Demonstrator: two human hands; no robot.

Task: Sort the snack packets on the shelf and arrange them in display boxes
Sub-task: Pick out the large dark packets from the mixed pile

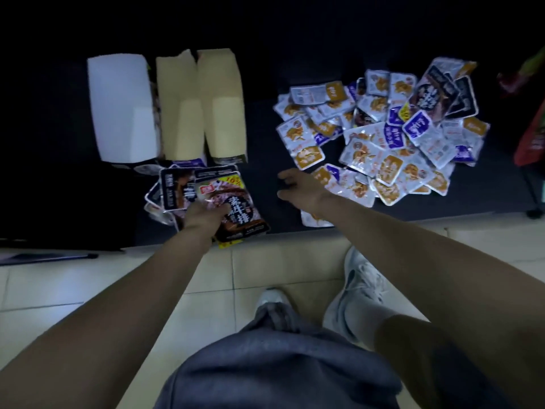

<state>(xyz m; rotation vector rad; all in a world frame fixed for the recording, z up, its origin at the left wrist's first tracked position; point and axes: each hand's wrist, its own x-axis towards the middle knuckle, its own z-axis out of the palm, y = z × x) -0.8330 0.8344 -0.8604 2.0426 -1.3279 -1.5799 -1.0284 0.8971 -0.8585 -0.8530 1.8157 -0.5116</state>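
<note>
Left hand (206, 215): closed around the near edge of a large dark glossy snack packet with white characters and a yellow corner flash (236, 208), thumb on top, fingers tucked beneath
Held packet: lying on top of a small stack of black-and-white foil packets (172, 191) at the front of the dark shelf surface (262, 137), near end overhanging the shelf edge
Right hand (298, 188): spread open, palm down, fingers loosely curled, gripping nothing; fingertips over bare shelf, heel just beside the near-left fringe of the loose heap
Loose heap: silver packets with orange and purple labels (383, 137) piled on the right of the shelf, a few larger black ones (442, 90) at the far right corner
Display boxes: white cardboard box (121, 107) leftmost, two tan cardboard boxes (180, 107) (221, 104) touching beside it, all just behind the dark stack
Below the shelf: pale tiled floor (88, 278), grey trousers (280, 364), pale sneaker (356, 287)
</note>
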